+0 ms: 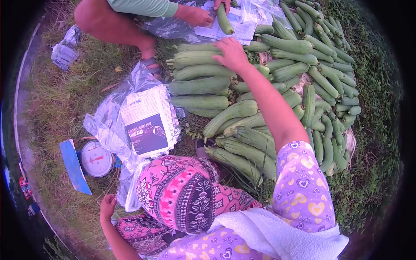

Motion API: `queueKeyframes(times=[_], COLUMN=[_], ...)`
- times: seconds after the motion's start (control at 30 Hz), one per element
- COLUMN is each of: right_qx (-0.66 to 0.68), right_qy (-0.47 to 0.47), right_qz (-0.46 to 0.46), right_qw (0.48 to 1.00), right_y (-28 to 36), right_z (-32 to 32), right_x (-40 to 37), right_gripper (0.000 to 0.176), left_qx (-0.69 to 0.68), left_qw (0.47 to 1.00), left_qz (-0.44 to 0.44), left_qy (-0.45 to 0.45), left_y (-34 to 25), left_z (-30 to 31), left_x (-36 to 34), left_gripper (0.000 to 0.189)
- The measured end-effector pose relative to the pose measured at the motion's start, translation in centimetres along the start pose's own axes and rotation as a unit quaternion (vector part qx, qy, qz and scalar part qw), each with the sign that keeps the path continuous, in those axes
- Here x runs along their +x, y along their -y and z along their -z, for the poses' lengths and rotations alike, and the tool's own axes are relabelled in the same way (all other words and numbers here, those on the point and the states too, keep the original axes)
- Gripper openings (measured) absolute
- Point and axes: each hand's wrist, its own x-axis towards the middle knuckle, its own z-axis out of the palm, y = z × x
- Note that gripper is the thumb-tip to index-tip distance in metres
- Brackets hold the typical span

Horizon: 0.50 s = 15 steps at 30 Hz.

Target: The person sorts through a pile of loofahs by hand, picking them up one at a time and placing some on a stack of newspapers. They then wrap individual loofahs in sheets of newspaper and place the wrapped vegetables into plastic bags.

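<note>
My right hand [230,53] reaches over the near ends of a row of long green gourds [201,71], with its fingers spread. It touches or nearly touches the top gourds of that row. At the lower left, my left hand [108,204] is loosely closed beside a clear plastic bag [125,190], with nothing visible in it. Folded newspapers [149,121] lie on the plastic sheeting left of the gourds. A co-worker's hand [197,16] is over newspaper [238,32] at the top, and their other hand holds a gourd [224,21].
A large pile of gourds [320,56] spreads to the right. At the left, a round dial scale [96,159] stands by a blue board [74,167] on the grass. A folded plastic bundle [66,47] lies at the upper left. My patterned knee [177,195] is below the newspapers.
</note>
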Motion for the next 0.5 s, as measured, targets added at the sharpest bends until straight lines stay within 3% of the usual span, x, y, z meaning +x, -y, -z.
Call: queueKeyframes(times=[0.13, 0.17, 0.27, 0.37, 0.5], right_qx=[-0.134, -0.171, -0.342, -0.407, -0.452], right_qy=[-0.072, -0.053, 0.015, 0.065, 0.14], right_qz=[-0.1, -0.144, -0.159, -0.167, -0.169], right_qw=[0.983, 0.973, 0.926, 0.895, 0.865], right_y=[-9.1, -11.8, -19.4, -21.9, -20.4], right_z=[3.4, 4.0, 5.3, 6.4, 7.6], right_x=[-1.0, -1.4, -4.2, -6.3, -5.5], right_gripper=[0.045, 0.05, 0.036, 0.037, 0.036], left_qx=[0.005, 0.019, 0.048, 0.046, 0.073], left_qw=[1.0, 1.0, 0.999, 0.999, 0.997], left_qz=[0.006, 0.005, 0.006, 0.011, 0.003], left_qy=[0.016, 0.016, 0.012, 0.014, 0.013], left_y=[0.9, 1.0, 1.3, 1.4, -0.2], left_z=[0.0, 0.0, -0.2, -0.2, -0.3], left_x=[0.6, 0.8, 0.9, 1.0, 0.3], left_gripper=[0.032, 0.033, 0.034, 0.036, 0.037])
